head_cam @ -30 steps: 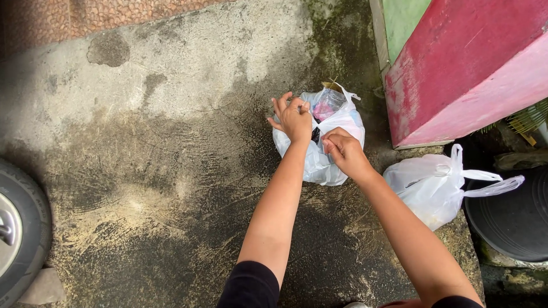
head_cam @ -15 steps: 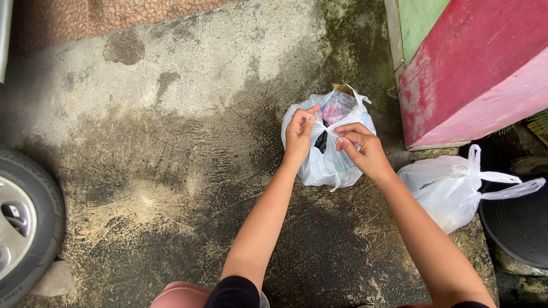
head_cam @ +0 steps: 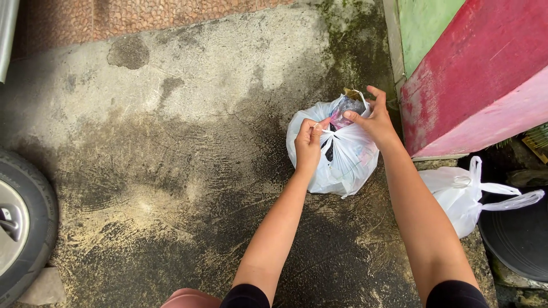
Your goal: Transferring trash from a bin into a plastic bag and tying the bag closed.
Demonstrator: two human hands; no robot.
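White plastic bag (head_cam: 342, 162) on concrete, left hand (head_cam: 309, 145) pinching handle, right hand (head_cam: 374, 120) at top

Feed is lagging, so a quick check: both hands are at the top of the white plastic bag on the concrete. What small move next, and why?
Probably draw the two handles across each other. The left hand pinches one handle of the full white plastic bag; the right hand holds the other side, and the mouth gapes over a pink wrapper.

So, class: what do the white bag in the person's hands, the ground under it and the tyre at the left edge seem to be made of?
White bag: thin glossy plastic film; it crinkles and its contents show through.
Ground: rough concrete, apparently, matt and grey with dark stains.
Tyre: matt black rubber with a moulded sidewall, probably.
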